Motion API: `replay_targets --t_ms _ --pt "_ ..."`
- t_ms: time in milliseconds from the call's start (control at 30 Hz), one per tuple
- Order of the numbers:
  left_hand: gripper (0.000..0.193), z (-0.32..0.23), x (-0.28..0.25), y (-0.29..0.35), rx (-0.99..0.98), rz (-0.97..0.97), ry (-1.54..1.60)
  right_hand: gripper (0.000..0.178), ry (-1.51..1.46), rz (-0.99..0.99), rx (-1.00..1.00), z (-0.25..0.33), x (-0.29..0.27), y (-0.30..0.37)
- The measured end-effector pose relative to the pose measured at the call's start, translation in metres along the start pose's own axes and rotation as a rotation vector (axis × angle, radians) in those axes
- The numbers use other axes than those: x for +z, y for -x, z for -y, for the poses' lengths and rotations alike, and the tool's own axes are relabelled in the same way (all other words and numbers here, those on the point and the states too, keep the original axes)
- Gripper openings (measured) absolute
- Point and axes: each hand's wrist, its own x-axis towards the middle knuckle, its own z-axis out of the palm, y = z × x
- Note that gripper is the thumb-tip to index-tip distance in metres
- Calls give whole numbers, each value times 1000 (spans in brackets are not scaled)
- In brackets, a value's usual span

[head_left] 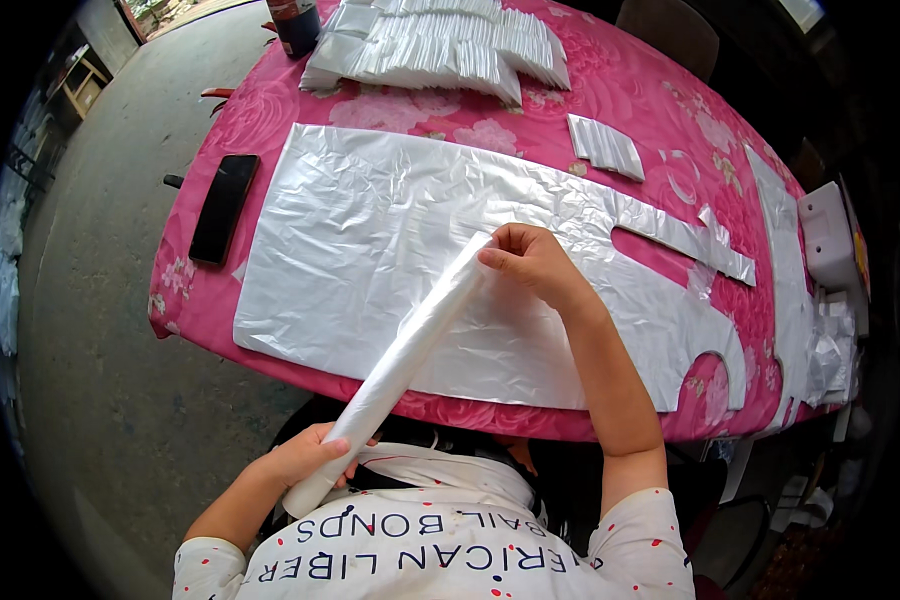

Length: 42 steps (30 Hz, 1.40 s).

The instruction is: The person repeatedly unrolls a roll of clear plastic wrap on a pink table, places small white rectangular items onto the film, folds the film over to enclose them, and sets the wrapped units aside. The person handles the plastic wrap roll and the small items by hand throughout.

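Observation:
A long narrow strip of folded white plastic bag (400, 365) runs slantwise between my hands. My left hand (310, 455) is closed round its lower end, close to my body. The far end is pinched by my right hand (525, 260), thumb against fingers. Beneath the strip, a broad flat stack of white plastic vest bags (330, 230) lies on the table, with its handle loops (685, 245) pointing right. I cannot tell whether the strip touches the stack.
A pink floral cloth covers the table (660, 60). Rows of folded white bags (440, 45) lie at the far side, with a smaller folded bundle (606, 148) nearer. A black phone (224, 210) rests at left, a dark container (294, 25) behind it. At right are more bags (778, 260) and a white box (826, 235).

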Motion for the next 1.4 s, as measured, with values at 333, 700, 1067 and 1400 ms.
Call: replay_targets --t_ms 333,700,1067,1400 --pt "67 4 -5 1 20 76 51 17 22 -53 50 -1 -9 7" --pt "69 9 -14 17 -95 58 29 18 202 -431 -39 -28 -88 12" --pt "50 20 -75 47 -190 310 -213 20 271 -780 -190 -71 -195 38" --pt "43 -160 38 -32 481 -103 -1522 17 182 -457 -239 -31 -114 -8"
